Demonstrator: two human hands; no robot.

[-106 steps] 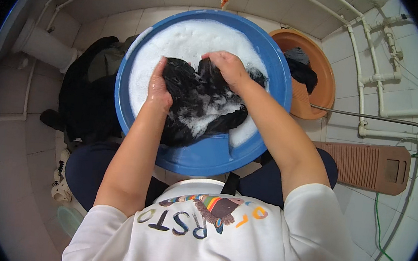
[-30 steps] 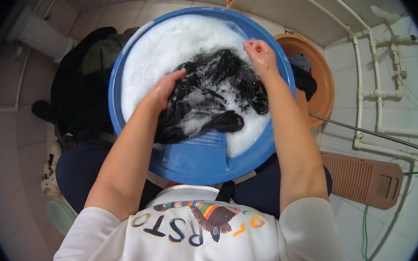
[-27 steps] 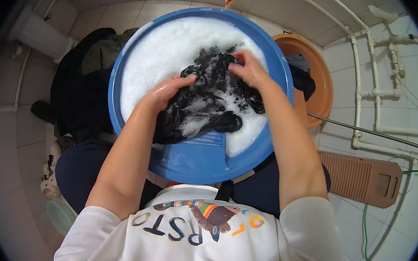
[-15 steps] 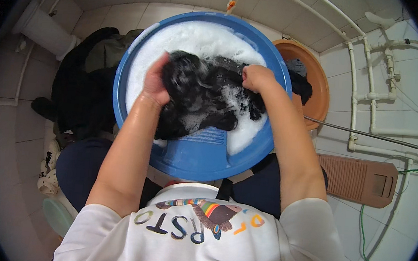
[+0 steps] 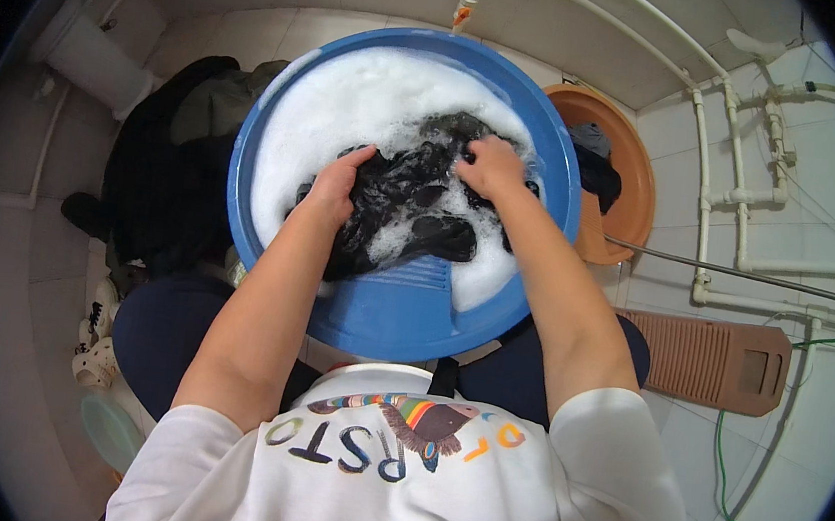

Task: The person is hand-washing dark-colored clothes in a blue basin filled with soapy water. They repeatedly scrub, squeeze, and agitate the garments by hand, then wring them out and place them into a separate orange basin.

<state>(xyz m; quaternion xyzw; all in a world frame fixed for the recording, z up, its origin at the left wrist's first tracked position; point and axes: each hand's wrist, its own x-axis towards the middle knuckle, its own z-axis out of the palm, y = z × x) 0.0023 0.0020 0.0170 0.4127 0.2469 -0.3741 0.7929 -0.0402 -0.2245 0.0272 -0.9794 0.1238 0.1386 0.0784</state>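
Cloth (image 5: 397, 213): black, wet and bunched, it lies inside the blue basin (image 5: 381, 329), partly in foam (image 5: 343, 93), its near edge against the ridged slope (image 5: 418, 273) moulded into the basin.
Left hand (image 5: 334, 184): on the cloth's left side, thumb lifted away from the fingers, which are mostly hidden; whether they clasp any fabric, I cannot tell.
Right hand (image 5: 492, 170): at the cloth's far right part, fingers curled down against it; the tips are too hidden to tell whether a fold is pinched.
Foam: its slickness could let the fabric slide from either hand, above all under a light hold.
Folds: heavily overlapped, they could twist into a knot if the hands turn opposite ways, leaving inner layers out of reach.
Basin rim: a quick tug or a dropped wad could throw suds over it, onto the tiled floor (image 5: 248, 33) or the white shirt (image 5: 473, 517).
Dark pile (image 5: 167, 201): lying just beside the basin on the left, these clothes could catch such a splash.
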